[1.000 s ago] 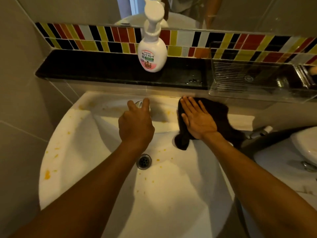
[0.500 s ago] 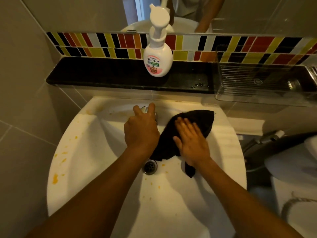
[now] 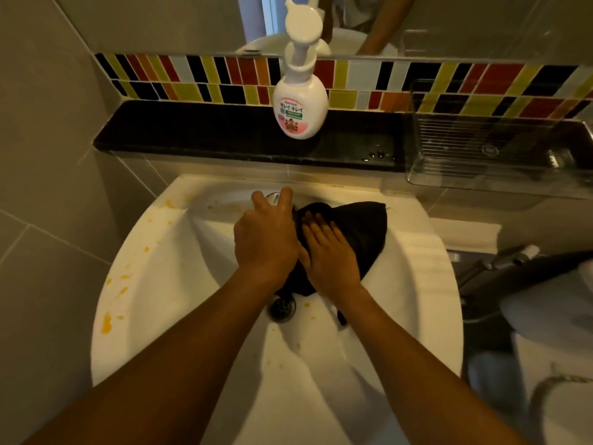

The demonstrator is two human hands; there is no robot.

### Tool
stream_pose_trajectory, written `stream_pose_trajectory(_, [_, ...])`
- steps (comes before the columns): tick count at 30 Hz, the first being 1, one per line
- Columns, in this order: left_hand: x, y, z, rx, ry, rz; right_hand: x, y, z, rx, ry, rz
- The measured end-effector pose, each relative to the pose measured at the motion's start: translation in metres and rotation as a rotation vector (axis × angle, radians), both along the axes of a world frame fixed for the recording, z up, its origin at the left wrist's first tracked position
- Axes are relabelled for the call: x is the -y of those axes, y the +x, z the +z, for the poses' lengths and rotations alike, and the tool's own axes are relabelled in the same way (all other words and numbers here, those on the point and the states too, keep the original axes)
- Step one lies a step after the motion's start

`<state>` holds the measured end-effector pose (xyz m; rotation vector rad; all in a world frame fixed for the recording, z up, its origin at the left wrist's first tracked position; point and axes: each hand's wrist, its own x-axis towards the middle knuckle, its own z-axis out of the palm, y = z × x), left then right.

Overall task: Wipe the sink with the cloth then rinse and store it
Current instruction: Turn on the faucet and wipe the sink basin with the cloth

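Note:
A white sink (image 3: 167, 284) fills the middle of the view, with orange-yellow stains along its left rim and a few near the drain (image 3: 282, 308). A black cloth (image 3: 362, 229) lies spread in the back right of the basin. My right hand (image 3: 330, 255) presses flat on it, fingers together. My left hand (image 3: 263, 239) is closed around the chrome tap (image 3: 272, 198) at the back of the basin, and its wrist hides the cloth's lower left edge.
A white pump soap bottle (image 3: 300, 104) stands on the black ledge (image 3: 192, 133) behind the sink. A clear plastic rack (image 3: 494, 149) sits on the ledge's right end. A mirror and a coloured tile strip run above. A toilet and hose are at right.
My right hand slid the cloth from the sink's right rim leftward into the basin, up against my left hand. The left hand stayed on the tap.

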<state>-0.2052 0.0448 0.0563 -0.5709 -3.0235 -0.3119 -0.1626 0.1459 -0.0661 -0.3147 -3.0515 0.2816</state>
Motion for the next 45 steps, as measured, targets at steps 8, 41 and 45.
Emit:
stream_pose_trajectory(8, [0.002, -0.002, 0.002, 0.061, 0.01, -0.03, -0.047, 0.02, -0.002, 0.026, 0.007, -0.328])
stream_pose_trajectory(41, [-0.001, 0.0, 0.001, -0.017, -0.007, -0.002, -0.061, -0.061, 0.038, 0.128, 0.339, 0.374])
stream_pose_trajectory(45, [0.001, -0.002, -0.003, 0.01, -0.002, -0.006, -0.095, -0.021, 0.025, 0.051, 0.185, 0.233])
